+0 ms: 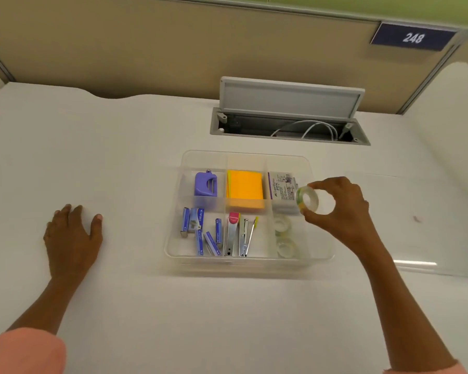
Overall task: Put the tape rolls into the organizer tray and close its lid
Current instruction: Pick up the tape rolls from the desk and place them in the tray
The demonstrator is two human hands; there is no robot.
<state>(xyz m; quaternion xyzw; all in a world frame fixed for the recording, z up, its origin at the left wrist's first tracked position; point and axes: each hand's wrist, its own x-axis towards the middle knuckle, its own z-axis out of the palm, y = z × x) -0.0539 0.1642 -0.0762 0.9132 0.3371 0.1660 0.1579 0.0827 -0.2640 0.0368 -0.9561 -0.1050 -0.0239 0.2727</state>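
A clear plastic organizer tray (170, 255) with several compartments stands on the white desk. My right hand (343, 209) pinches a clear tape roll (307, 199) with a green-yellow core, holding it above the tray's right side. Two more clear tape rolls (283, 225) (287, 248) lie in the tray's front right compartment. The tray's clear lid (422, 225) lies flat on the desk to the right of the tray. My left hand (70, 238) rests palm down on the desk, well left of the tray, holding nothing.
The tray also holds a purple hole punch (206, 184), orange sticky notes (245, 191), a white packet (283, 191), blue staple boxes (197, 228) and staplers (234, 234). Behind it an open grey cable hatch (289, 122) is set into the desk. A beige partition stands at the back.
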